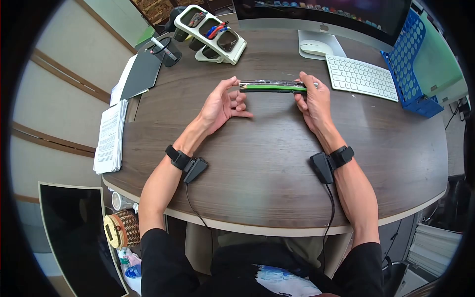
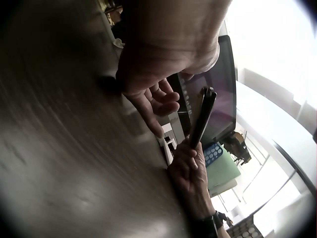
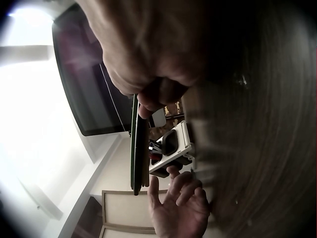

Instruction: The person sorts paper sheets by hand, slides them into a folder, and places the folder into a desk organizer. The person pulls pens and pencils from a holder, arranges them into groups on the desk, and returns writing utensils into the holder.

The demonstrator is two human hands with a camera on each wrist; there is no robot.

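A small bundle of pencils or pens, one green (image 1: 274, 87) and others dark or clear, is held level above the desk in the head view. My right hand (image 1: 315, 101) grips its right end between thumb and fingers. At the other end is my left hand (image 1: 220, 106), palm turned inward, fingers loosely bent. The right wrist view shows the bundle (image 3: 137, 148) hanging from the right hand (image 3: 148, 59), with the left hand (image 3: 181, 210) beside its far end, apparently apart. In the left wrist view a gap separates the left hand (image 2: 158, 94) from the bundle (image 2: 204, 116).
A white holder (image 1: 237, 52) with pens and a mesh cup (image 1: 171, 55) stand at the back left. Papers (image 1: 111, 136) lie at the left edge. Behind the hands are a monitor (image 1: 321, 22), a mouse (image 1: 316, 48), a keyboard (image 1: 361, 76) and a blue rack (image 1: 408, 64).
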